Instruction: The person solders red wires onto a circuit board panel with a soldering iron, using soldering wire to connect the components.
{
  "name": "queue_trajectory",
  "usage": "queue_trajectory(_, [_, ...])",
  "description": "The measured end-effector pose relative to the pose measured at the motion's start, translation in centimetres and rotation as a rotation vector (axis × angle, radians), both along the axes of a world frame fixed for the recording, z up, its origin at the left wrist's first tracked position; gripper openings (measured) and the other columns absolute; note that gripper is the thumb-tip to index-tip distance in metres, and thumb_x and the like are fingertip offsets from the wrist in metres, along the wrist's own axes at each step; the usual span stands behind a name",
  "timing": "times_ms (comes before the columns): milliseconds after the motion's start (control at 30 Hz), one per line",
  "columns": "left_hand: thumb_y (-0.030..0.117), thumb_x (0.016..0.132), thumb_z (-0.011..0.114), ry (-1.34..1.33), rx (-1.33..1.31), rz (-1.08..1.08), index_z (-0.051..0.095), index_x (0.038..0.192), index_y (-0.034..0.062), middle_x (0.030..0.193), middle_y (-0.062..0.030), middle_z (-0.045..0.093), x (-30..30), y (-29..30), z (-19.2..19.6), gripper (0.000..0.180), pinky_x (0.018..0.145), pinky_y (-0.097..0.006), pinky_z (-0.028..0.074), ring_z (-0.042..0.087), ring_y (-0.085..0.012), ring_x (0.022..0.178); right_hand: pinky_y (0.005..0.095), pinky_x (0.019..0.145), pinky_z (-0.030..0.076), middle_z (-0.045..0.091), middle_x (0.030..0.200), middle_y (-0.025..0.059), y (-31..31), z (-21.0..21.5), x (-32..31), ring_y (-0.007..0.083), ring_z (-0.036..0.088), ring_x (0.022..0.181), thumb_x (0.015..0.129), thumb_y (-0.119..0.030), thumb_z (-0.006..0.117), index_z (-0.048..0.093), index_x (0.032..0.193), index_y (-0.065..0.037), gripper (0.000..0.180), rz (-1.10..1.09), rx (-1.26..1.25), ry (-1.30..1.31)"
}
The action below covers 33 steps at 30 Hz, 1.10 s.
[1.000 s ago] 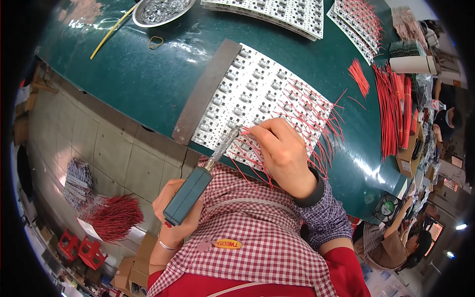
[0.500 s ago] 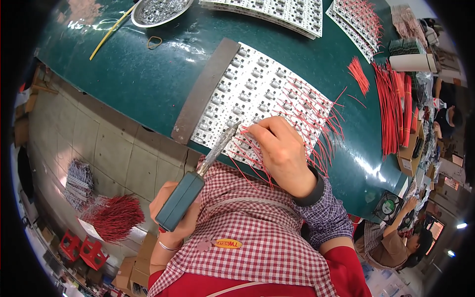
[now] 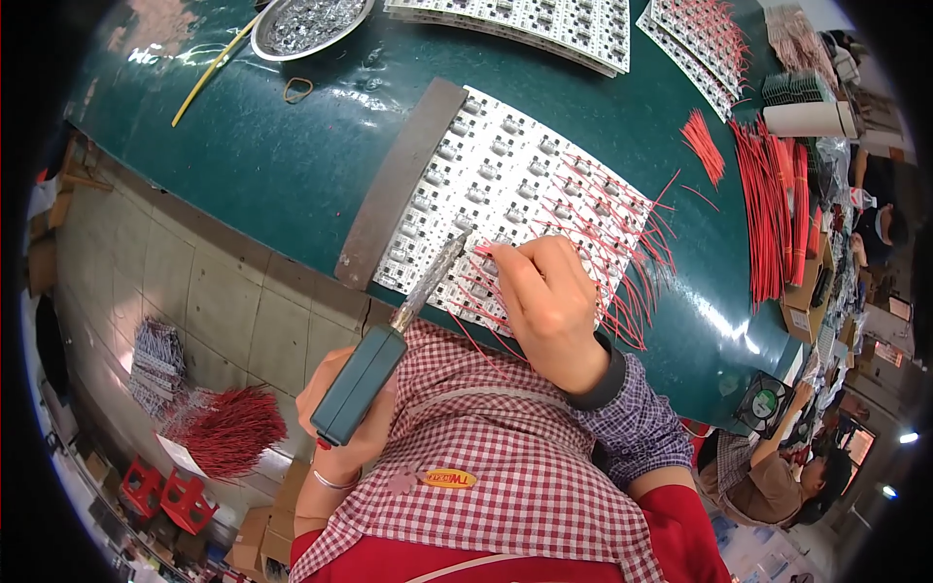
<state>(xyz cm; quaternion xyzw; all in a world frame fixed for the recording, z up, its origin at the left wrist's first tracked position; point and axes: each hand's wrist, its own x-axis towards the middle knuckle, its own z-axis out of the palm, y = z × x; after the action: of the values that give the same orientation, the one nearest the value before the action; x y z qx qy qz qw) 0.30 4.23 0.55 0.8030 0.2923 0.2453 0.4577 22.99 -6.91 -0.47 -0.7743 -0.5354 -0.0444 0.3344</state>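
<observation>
My left hand is wrapped round the dark green handle of a soldering iron. Its silvery shaft slants up and right, the tip close over a white circuit board panel lying on the table. Just right of the tip, my right hand pinches a thin red wire between thumb and forefinger, its end near the panel. More red wires stick out from the panel's right part and fall over its near edge. The curled fingers of my right hand hide some of the panel.
A brown bar lies along the panel's left edge. Behind are a metal bowl of solder scraps, a yellow stick, a rubber band and stacked panels. Red wire bundles and a small fan lie right, near another person.
The soldering iron's tip has shifted slightly up and away from the pinched wire. My right hand has moved only a little, still pinching the wire.
</observation>
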Motion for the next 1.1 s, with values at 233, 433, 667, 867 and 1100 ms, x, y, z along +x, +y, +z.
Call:
queue_trajectory(233, [-0.007, 0.072, 0.075, 0.012, 0.01, -0.063, 0.069, 0.098, -0.007, 0.095, -0.0174, 0.07, 1.0, 0.8, 0.4, 0.027, 0.071, -0.032, 0.056, 0.072, -0.0289, 0.081, 0.0355, 0.059, 0.046, 0.051, 0.08, 0.009, 0.0, -0.5, -0.1, 0.0248, 0.055, 0.074, 0.071, 0.002, 0.067, 0.067, 0.103, 0.003, 0.031, -0.015, -0.035, -0.016])
queue_trajectory(433, [-0.006, 0.072, 0.075, 0.014, 0.008, -0.08, 0.066, 0.093, -0.0072, 0.09, -0.0172, 0.069, 1.5, 1.2, 0.3, 0.023, 0.068, -0.031, 0.055, 0.07, -0.0275, 0.075, 0.0352, 0.058, 0.046, 0.051, 0.08, 0.0088, 0.1, -0.3, -0.1, 0.0244, 0.055, 0.074, 0.072, 0.003, 0.065, 0.068, 0.104, 0.003, 0.032, -0.011, -0.035, 0.01])
queue_trajectory(667, [-0.006, 0.069, 0.074, 0.06, -0.006, -0.069, 0.064, 0.085, -0.0048, 0.082, -0.0149, 0.066, 1.5, 1.3, 1.0, 0.019, 0.061, -0.031, 0.052, 0.066, -0.0258, 0.067, 0.0353, 0.059, 0.047, 0.052, 0.082, 0.0091, 0.1, -0.3, -0.1, 0.0247, 0.056, 0.075, 0.071, 0.003, 0.065, 0.068, 0.104, 0.003, 0.033, 0.0, -0.042, 0.007])
queue_trajectory(867, [-0.007, 0.071, 0.074, 0.027, 0.055, -0.056, 0.068, 0.09, -0.0049, 0.085, -0.015, 0.067, 1.0, 1.2, 0.7, 0.021, 0.061, -0.032, 0.053, 0.067, -0.0269, 0.07, 0.035, 0.059, 0.047, 0.054, 0.084, 0.0091, 0.1, -0.3, 0.0, 0.0248, 0.056, 0.076, 0.072, 0.003, 0.067, 0.068, 0.103, 0.003, 0.031, -0.005, -0.045, 0.003])
queue_trajectory(1100, [-0.008, 0.072, 0.075, -0.003, -0.035, 0.022, 0.071, 0.098, -0.006, 0.096, -0.0164, 0.072, 0.2, 0.5, -0.1, 0.027, 0.071, -0.033, 0.057, 0.072, -0.029, 0.082, 0.0348, 0.06, 0.047, 0.056, 0.084, 0.0087, 0.3, 0.1, 0.1, 0.0248, 0.057, 0.076, 0.073, 0.004, 0.068, 0.069, 0.101, 0.003, 0.028, -0.022, -0.031, 0.015])
